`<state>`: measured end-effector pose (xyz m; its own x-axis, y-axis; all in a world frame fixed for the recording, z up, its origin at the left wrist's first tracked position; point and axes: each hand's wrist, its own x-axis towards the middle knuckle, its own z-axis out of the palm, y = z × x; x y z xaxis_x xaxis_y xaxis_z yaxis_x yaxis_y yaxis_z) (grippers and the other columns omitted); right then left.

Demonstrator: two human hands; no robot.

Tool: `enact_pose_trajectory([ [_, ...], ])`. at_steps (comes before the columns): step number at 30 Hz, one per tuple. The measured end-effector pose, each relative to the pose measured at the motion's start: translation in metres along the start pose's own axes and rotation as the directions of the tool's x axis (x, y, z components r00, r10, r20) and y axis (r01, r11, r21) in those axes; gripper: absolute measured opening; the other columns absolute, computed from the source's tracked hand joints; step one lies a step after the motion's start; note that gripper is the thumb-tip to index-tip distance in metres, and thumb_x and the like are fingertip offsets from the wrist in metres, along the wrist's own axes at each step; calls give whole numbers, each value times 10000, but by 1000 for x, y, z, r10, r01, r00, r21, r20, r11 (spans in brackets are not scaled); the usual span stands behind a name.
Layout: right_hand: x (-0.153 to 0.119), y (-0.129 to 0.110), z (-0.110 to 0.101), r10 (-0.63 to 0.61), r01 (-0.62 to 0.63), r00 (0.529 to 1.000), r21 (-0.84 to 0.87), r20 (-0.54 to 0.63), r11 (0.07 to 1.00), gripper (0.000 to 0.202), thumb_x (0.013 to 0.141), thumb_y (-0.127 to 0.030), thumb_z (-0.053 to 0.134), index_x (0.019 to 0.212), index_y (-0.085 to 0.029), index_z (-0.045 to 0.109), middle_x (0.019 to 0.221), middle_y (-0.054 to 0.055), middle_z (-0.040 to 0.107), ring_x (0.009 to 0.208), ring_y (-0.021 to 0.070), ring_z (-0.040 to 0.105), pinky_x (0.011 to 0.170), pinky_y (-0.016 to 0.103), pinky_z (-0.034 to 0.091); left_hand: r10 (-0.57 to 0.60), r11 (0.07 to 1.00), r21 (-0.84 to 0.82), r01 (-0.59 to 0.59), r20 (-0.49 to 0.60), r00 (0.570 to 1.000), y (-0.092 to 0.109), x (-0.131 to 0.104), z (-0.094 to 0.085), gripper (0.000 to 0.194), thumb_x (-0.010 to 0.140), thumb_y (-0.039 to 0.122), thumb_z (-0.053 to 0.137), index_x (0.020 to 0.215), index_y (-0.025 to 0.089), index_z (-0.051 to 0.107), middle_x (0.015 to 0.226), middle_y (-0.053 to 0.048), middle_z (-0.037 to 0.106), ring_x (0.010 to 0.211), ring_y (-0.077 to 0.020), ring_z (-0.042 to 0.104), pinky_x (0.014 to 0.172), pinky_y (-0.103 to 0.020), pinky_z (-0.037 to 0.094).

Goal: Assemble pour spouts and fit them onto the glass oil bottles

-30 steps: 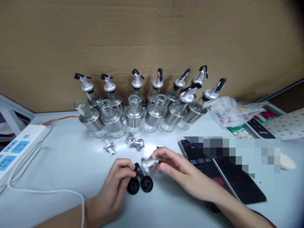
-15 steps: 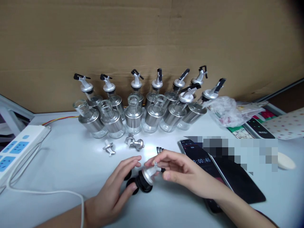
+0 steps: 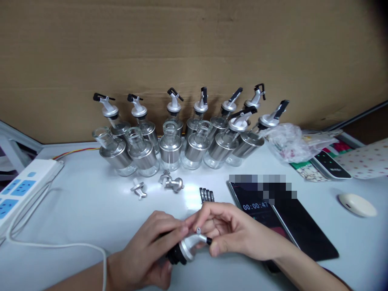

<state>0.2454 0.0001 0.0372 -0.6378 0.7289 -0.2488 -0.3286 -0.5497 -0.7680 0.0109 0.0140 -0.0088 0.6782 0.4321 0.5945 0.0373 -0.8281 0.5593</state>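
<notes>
A silver bottle pourer (image 3: 188, 247) with a black ribbed stopper lies tilted between my hands, low in the middle of the view. My left hand (image 3: 148, 246) is closed around the stopper end, its index finger stretched over the top. At the spout end, my right hand (image 3: 230, 230) has its thumb against the black tip and its fingers curled behind the spout. Several small black levers (image 3: 207, 195) lie in a row just beyond my right hand. Farther left are loose silver pourer heads (image 3: 174, 184) and a single one (image 3: 138, 188).
Open glass bottles (image 3: 170, 149) with steel bands stand in front of bottles with pourers fitted (image 3: 141, 111). On the right lie a phone (image 3: 254, 206) showing a timer, a dark tablet-like slab (image 3: 306, 230), an oval white object (image 3: 357, 205) and plastic bags (image 3: 287, 141). A power strip (image 3: 22, 190) and white cable (image 3: 60, 244) are left.
My left hand has closed round the black stopper, covering the black round parts seen on the table before. The pourer has shifted slightly toward me, and the row of levers is more exposed.
</notes>
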Motion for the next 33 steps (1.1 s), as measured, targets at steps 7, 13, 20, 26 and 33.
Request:
enact_pose_trajectory([
  [7,0,0,4,21,-24,998,63,58,998,301,658,-26,807,895,-174,696,941,-9,737,840,67,721,754,147,522,40,999,0,-40,73,997,4,6,-4,385,1023,367,288,1336,166,387,982,-104,635,894,-200,606,806,-322,473],
  [13,-2,0,4,63,-68,995,64,74,996,358,623,33,802,891,-179,696,1109,10,717,837,61,723,727,133,538,89,995,41,-96,137,987,8,13,-10,416,1037,419,240,1347,169,362,929,-73,684,831,-182,622,789,-312,452],
  [20,0,6,2,57,-64,996,100,75,993,369,606,28,815,898,-165,697,1119,33,715,827,81,729,737,147,552,100,994,39,-105,103,990,7,8,-6,371,1041,404,258,1263,151,416,928,-64,667,774,-165,588,768,-309,414],
  [26,0,2,6,47,-51,998,66,52,997,300,660,-12,788,888,-188,704,1108,21,724,838,89,734,734,155,558,89,994,45,-96,138,986,6,7,-7,344,1045,380,250,1267,161,394,947,-65,666,748,-163,580,762,-319,406],
  [33,-1,0,10,5,-5,1000,-33,17,999,237,701,-33,749,867,-196,702,1080,22,735,773,78,731,712,166,565,89,992,79,-101,139,986,7,9,-8,337,1045,348,250,1301,165,370,917,-61,682,700,-162,584,742,-323,416],
])
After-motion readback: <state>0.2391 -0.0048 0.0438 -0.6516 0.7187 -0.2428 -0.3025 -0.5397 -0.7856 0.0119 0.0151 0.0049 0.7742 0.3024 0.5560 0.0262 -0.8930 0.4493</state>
